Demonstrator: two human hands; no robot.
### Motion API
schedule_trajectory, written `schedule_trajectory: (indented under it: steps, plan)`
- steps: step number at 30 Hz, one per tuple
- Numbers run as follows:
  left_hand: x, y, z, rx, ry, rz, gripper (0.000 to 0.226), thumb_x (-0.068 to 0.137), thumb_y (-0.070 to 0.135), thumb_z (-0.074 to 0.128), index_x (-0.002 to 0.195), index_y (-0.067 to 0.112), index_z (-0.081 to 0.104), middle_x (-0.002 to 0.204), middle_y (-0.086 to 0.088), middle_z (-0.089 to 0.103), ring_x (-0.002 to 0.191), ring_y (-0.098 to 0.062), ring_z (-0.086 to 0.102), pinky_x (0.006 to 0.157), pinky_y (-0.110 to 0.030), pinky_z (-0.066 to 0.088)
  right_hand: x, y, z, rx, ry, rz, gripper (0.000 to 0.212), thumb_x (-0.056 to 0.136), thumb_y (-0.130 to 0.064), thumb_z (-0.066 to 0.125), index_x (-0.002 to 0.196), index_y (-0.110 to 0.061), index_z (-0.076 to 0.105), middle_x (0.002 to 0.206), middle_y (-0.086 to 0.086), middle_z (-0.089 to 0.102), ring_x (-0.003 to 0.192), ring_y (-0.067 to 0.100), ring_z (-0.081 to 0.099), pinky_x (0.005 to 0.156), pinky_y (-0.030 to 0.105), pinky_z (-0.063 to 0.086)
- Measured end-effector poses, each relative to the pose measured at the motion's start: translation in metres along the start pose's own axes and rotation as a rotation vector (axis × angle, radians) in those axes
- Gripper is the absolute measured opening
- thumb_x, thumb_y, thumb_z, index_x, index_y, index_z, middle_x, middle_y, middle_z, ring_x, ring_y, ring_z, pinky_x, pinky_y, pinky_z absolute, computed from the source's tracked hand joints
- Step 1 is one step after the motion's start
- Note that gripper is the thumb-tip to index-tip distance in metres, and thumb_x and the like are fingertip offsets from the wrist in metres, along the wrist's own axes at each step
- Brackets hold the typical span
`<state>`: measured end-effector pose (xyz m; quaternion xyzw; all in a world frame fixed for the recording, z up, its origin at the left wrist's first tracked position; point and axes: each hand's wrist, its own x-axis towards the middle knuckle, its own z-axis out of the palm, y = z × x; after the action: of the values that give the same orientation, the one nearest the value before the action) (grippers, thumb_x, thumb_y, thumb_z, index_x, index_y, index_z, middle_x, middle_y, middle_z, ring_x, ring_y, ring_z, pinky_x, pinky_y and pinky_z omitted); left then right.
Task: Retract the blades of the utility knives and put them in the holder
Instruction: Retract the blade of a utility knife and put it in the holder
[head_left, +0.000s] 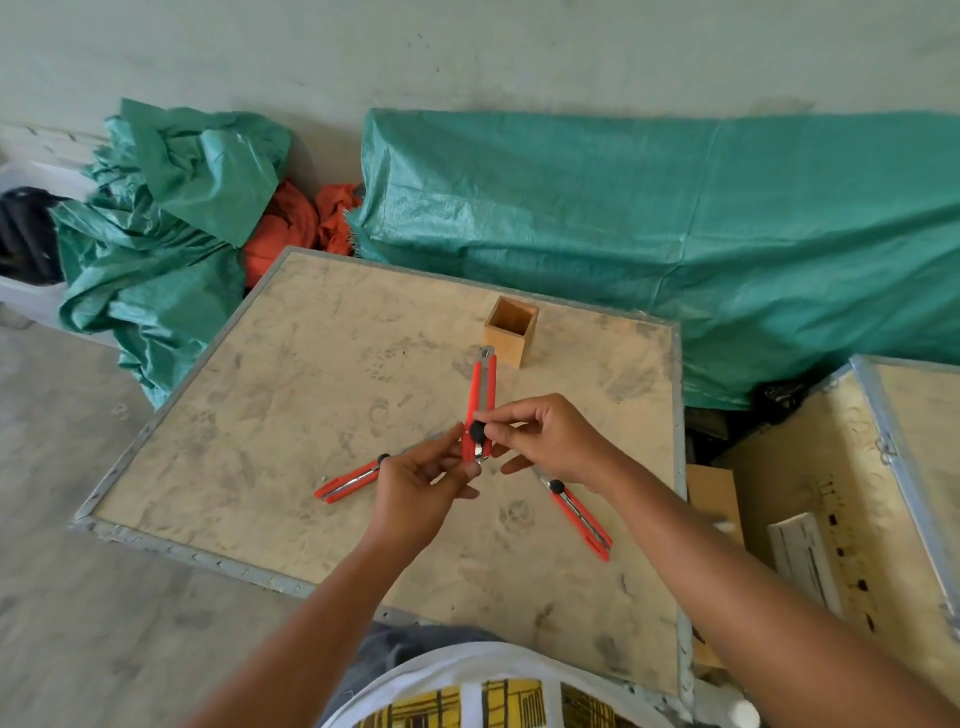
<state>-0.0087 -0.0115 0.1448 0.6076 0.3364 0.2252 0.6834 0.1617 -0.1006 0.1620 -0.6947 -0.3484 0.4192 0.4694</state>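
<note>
Between both hands, over the middle of the board: red utility knife (480, 400), held lengthwise pointing away toward the holder. No brand, label or legible writing on any knife or on the holder. Yellow-and-black print on the white shirt (498, 701) at bottom edge, cut off, not readable as text.

Left hand (415, 493): fingers partly curled, tips pinching the near end of the held knife from the left. Right hand (545, 441): thumb and forefinger closed on the black round knob (477, 430) of the same knife, remaining fingers loosely spread below. Knife lifted clear of the board, far tip metal-grey; blade extended or retracted, cannot tell.

Left of the left hand, lying flat on the board: second red knife (345, 483), black knob just beside the wrist, far end hidden behind that hand. Below and right of the right hand: third red knife (579, 517), flat, slanting toward the near right, upper end tucked under the wrist. Blade state hard to make out on both.

Beyond the fingertips, just past the held knife's tip: wooden holder (511, 332), square, open-topped, upright, inside in shadow.

Board (291, 389): pale, smudged, metal-edged. Behind it, green tarpaulin (675, 234) over bulky shapes, contents hidden; orange cloth (291, 228) wedged between folds. Right of the right forearm: another metal-edged crate (831, 467), cut off by the frame.
</note>
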Motion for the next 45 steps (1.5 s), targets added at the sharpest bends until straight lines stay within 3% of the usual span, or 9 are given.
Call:
schedule_trajectory:
  steps: [6, 12, 16, 21, 25, 33, 36, 38, 45]
  plan:
    - [-0.001, 0.006, -0.002, -0.005, -0.018, 0.01, 0.046, 0.079, -0.008, 0.073, 0.11, 0.027, 0.07, 0.088, -0.008, 0.077, 0.078, -0.018, 0.072, 0.063, -0.031, 0.062, -0.004, 0.0, 0.003, -0.054, -0.012, -0.048, 0.033, 0.096, -0.009, 0.068, 0.128, -0.018, 0.072, 0.111, 0.008, 0.079, 0.097, 0.021, 0.078, 0.077, 0.04, 0.067]
    - [-0.003, 0.006, -0.004, 0.016, -0.024, 0.022, 0.047, 0.078, -0.009, 0.073, 0.118, 0.016, 0.068, 0.094, -0.017, 0.075, 0.081, -0.023, 0.073, 0.062, -0.03, 0.062, -0.006, 0.006, 0.013, -0.057, 0.104, -0.065, 0.016, 0.087, -0.018, 0.081, 0.101, -0.014, 0.074, 0.101, 0.005, 0.075, 0.085, 0.023, 0.076, 0.07, 0.048, 0.067]
    - [-0.005, 0.002, -0.003, -0.002, -0.014, 0.016, 0.048, 0.078, -0.008, 0.074, 0.111, 0.026, 0.071, 0.092, -0.013, 0.076, 0.082, -0.024, 0.073, 0.063, -0.032, 0.062, -0.008, 0.005, 0.011, -0.065, 0.034, -0.085, 0.023, 0.091, -0.015, 0.076, 0.114, -0.018, 0.076, 0.107, 0.001, 0.075, 0.09, 0.024, 0.075, 0.074, 0.042, 0.067]
    - [-0.005, 0.002, 0.001, 0.006, -0.026, 0.015, 0.049, 0.077, -0.006, 0.074, 0.115, 0.025, 0.069, 0.089, -0.006, 0.078, 0.084, -0.024, 0.074, 0.064, -0.033, 0.062, -0.009, 0.006, 0.01, -0.176, 0.149, -0.112, 0.019, 0.081, -0.028, 0.085, 0.096, -0.023, 0.073, 0.097, -0.009, 0.076, 0.088, 0.013, 0.074, 0.078, 0.042, 0.065]
    - [0.0, 0.003, 0.005, -0.002, -0.026, 0.013, 0.048, 0.078, -0.006, 0.075, 0.114, 0.025, 0.07, 0.092, -0.011, 0.077, 0.085, -0.027, 0.074, 0.064, -0.033, 0.062, -0.008, 0.006, 0.002, -0.084, 0.079, -0.101, 0.029, 0.087, -0.023, 0.079, 0.115, -0.027, 0.075, 0.107, -0.004, 0.076, 0.092, 0.019, 0.074, 0.079, 0.043, 0.066]
    - [0.02, 0.002, 0.013, 0.0, -0.06, -0.011, 0.048, 0.078, -0.01, 0.073, 0.12, 0.012, 0.069, 0.095, -0.018, 0.074, 0.086, -0.029, 0.073, 0.063, -0.03, 0.062, 0.002, 0.014, -0.004, -0.138, 0.225, -0.123, 0.019, 0.082, -0.028, 0.084, 0.094, -0.019, 0.073, 0.093, -0.006, 0.077, 0.085, 0.013, 0.074, 0.076, 0.03, 0.064]
    - [0.037, -0.001, 0.014, 0.024, -0.084, -0.043, 0.049, 0.077, -0.011, 0.074, 0.119, 0.014, 0.069, 0.096, -0.018, 0.075, 0.086, -0.03, 0.073, 0.065, -0.033, 0.062, 0.015, 0.018, -0.014, 0.038, 0.23, -0.056, 0.017, 0.092, -0.023, 0.075, 0.108, -0.019, 0.074, 0.101, -0.001, 0.078, 0.087, 0.018, 0.078, 0.073, 0.037, 0.067]
    - [0.053, -0.004, 0.016, 0.036, -0.104, -0.07, 0.051, 0.076, -0.012, 0.075, 0.114, 0.02, 0.071, 0.094, -0.016, 0.076, 0.086, -0.031, 0.074, 0.065, -0.034, 0.062, 0.029, 0.02, -0.024, 0.063, 0.306, -0.024, 0.021, 0.094, -0.015, 0.071, 0.116, -0.018, 0.073, 0.105, 0.003, 0.077, 0.088, 0.017, 0.079, 0.072, 0.034, 0.067]
    - [0.158, -0.006, 0.037, 0.178, -0.166, -0.071, 0.054, 0.08, -0.01, 0.072, 0.111, 0.034, 0.071, 0.088, 0.0, 0.079, 0.083, -0.019, 0.072, 0.071, -0.038, 0.063, 0.104, 0.02, -0.078, -0.03, 0.406, -0.013, 0.027, 0.091, -0.003, 0.073, 0.113, -0.019, 0.076, 0.103, 0.006, 0.077, 0.083, 0.018, 0.079, 0.073, 0.044, 0.067]
